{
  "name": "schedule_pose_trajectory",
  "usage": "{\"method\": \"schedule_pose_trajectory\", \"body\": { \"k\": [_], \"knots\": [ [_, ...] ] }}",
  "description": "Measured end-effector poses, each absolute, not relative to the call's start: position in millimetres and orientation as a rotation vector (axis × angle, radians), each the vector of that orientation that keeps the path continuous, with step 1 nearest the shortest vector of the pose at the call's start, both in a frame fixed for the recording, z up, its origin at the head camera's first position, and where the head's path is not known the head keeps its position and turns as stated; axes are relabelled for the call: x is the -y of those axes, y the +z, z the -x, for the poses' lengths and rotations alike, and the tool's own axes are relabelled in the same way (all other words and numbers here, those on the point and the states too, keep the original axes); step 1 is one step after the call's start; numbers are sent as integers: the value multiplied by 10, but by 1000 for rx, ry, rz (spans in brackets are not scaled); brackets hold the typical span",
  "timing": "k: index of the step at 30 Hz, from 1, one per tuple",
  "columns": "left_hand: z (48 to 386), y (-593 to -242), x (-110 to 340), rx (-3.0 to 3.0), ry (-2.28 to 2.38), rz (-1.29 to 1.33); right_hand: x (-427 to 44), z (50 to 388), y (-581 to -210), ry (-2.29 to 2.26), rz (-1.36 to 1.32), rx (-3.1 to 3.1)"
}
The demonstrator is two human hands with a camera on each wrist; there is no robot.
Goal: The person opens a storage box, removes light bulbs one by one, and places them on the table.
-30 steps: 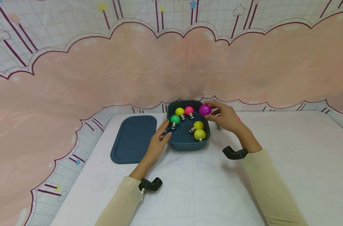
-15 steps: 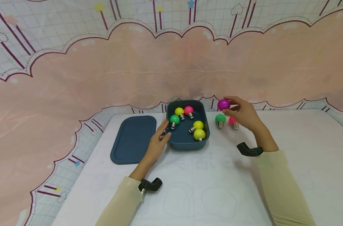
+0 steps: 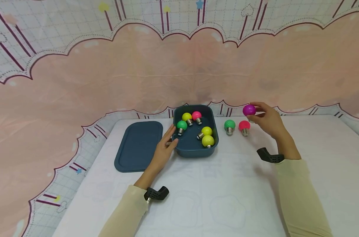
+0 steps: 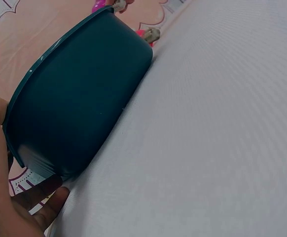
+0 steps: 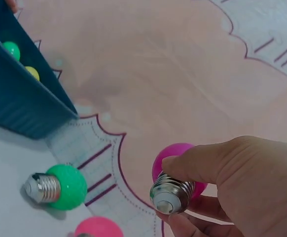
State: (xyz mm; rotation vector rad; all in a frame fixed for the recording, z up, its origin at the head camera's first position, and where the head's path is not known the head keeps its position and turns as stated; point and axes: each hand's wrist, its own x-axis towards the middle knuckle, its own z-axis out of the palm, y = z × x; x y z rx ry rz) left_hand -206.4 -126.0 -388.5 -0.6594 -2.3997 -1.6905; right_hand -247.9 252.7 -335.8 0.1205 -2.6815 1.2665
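A purple bulb (image 3: 249, 110) is pinched between the thumb and fingers of my right hand (image 3: 268, 121), above the table's back part. In the right wrist view its metal base (image 5: 170, 193) points down toward the camera. Left of that hand, a green bulb (image 3: 229, 127) and a pink bulb (image 3: 244, 127) stand on the table. My left hand (image 3: 161, 152) touches the left side of the blue container (image 3: 195, 152), fingers and thumb spread along its wall. Inside lie several bulbs: a green one (image 3: 181, 125), a pink one (image 3: 196, 116) and yellow ones (image 3: 207, 141).
A flat blue lid (image 3: 139, 146) lies on the white table (image 3: 203, 197), left of the container and partly behind my left hand. A patterned cloth (image 3: 167, 72) hangs behind the table's back edge.
The right hand has carried the purple bulb rightward from over the container's right edge, past the standing green and pink bulbs. The left hand stays against the container.
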Motion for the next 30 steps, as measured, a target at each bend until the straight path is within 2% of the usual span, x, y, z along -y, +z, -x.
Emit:
{"method": "schedule_pose_trajectory", "body": {
  "k": [9, 16, 20, 30],
  "knots": [
    [2055, -3868, 1260, 2412, -1688, 644, -2693, 2503, -3473, 1210, -22, 2723],
    [2054, -3854, 1261, 2408, -1687, 640, -2913, 2639, -3726, 1194, 53, 2752],
    [2048, -3852, 1257, 2408, -1691, 639, -2845, 2541, -3681, 1203, 72, 2804],
    [2041, -3850, 1248, 2411, -1710, 643, -2909, 2590, -3865, 1255, 144, 2883]
  ]
}}
